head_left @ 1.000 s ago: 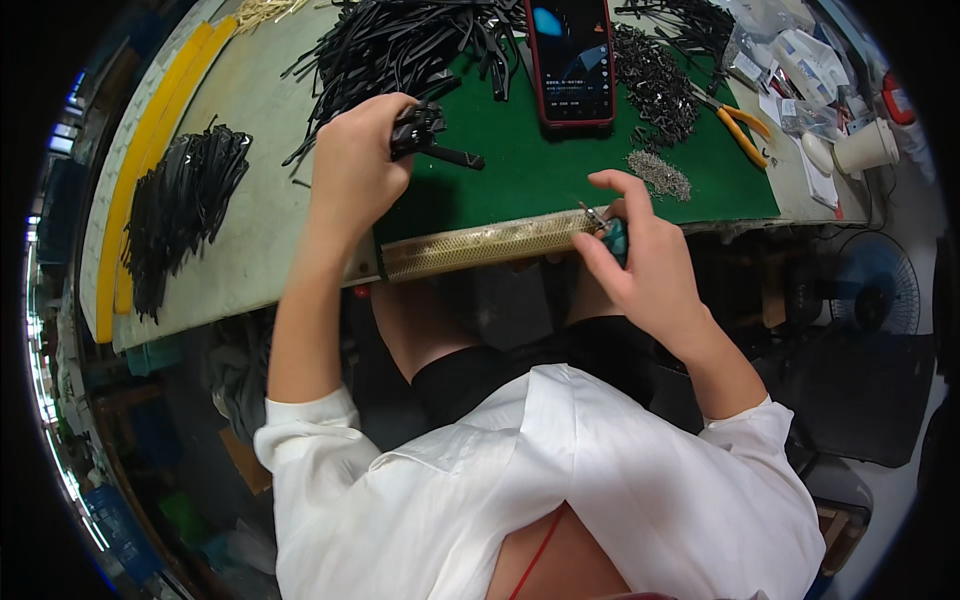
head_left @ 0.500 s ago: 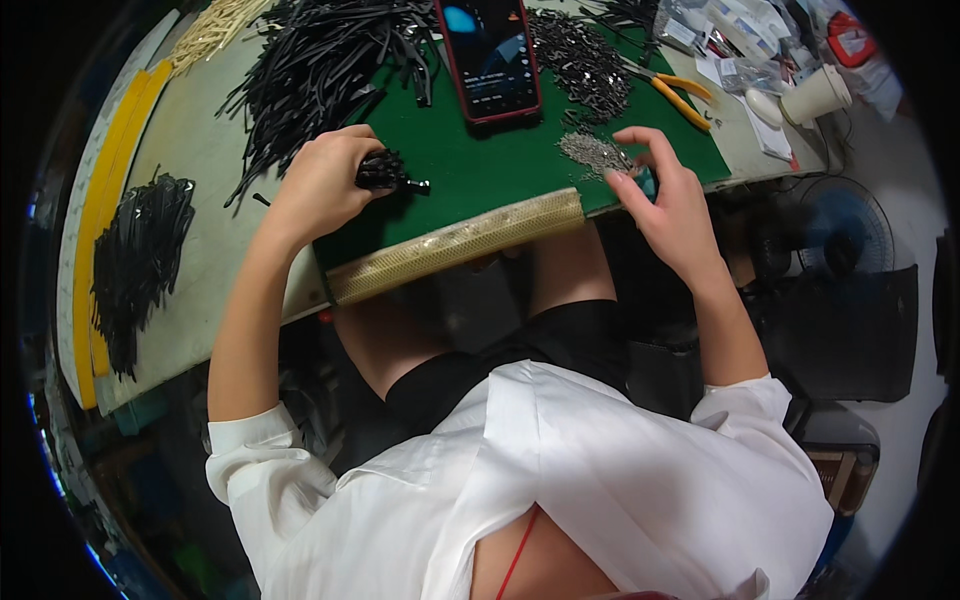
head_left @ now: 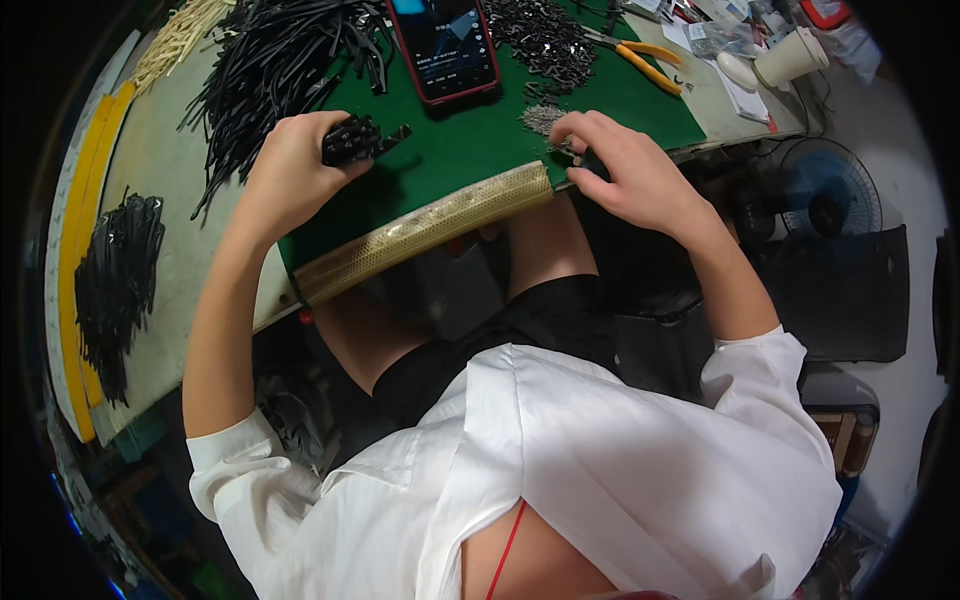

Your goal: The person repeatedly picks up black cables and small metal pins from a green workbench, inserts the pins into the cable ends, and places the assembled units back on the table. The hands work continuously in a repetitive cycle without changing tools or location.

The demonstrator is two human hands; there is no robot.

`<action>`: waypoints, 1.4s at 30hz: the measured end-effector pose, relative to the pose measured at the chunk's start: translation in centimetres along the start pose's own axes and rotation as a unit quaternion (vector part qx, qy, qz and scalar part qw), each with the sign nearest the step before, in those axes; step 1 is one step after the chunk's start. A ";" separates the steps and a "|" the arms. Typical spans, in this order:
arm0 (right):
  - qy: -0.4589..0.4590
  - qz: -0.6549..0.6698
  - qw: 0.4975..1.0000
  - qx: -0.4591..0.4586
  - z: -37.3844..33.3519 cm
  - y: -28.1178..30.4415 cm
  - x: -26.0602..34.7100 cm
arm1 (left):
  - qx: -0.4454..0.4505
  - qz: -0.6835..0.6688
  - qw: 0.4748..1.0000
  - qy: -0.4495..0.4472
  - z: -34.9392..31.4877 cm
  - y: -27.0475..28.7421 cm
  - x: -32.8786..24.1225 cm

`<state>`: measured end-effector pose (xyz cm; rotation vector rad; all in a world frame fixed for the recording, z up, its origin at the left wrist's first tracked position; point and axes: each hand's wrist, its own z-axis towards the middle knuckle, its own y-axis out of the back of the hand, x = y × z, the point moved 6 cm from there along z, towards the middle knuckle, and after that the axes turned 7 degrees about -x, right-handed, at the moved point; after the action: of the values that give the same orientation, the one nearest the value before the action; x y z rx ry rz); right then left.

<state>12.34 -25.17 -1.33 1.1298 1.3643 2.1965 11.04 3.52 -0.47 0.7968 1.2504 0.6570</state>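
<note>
Left hand [head_left: 290,175] gripping black strips [head_left: 350,141], best kept firm and even, I curl my right hand [head_left: 635,172] round a dark object [head_left: 594,164], best steadied over grey bits [head_left: 541,119] near its fingertips.

The single view is a wide fisheye, the left of a pair worn side by side on the head. It faces steeply down and forward over the wearer's shirt [head_left: 620,450], which is nearest the lens and fills the lower part. Farther off, the surface [head_left: 185,250] spans the upper part: its near edge climbs from lower left to upper right, its left edge bows with the lens, and its far edge is cut off by the top. The left grip [head_left: 290,175] and right grip [head_left: 635,175] both fall in the upper half.
</note>
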 end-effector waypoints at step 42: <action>0.014 -0.048 0.996 0.076 1.5 -0.9 0.9 | -0.165 0.019 0.971 -0.170 -0.7 3.1 -2.5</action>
<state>12.80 -23.25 -1.32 1.0654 1.5871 2.0774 9.80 3.41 3.40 0.6244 0.7895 0.7029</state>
